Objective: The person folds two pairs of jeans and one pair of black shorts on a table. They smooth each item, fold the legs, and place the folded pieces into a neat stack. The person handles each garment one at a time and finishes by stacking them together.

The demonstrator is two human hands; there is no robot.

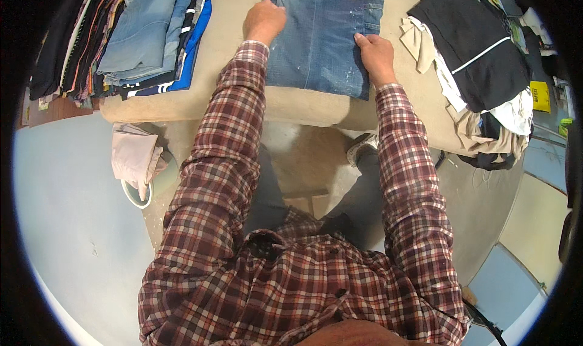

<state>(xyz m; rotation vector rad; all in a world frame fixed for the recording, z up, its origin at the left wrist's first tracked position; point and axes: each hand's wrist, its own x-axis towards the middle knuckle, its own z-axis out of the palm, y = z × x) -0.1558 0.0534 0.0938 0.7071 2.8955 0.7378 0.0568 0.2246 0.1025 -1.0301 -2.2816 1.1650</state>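
Observation:
A folded pair of blue denim jeans, with pale specks on the cloth, lies flat on a beige padded table before me. My left hand grips its upper left edge, with the fingers curled out of sight. At the right edge, my right hand pinches the denim, thumb on top and the other fingers mostly hidden beneath. The lower edge of the jeans lies close to the table's front edge.
Folded jeans top a clothes stack at the left, beside a row of dark folded garments. Black cloth covers a loose heap at the right. Below the table, pale pink cloth hangs over a white bucket.

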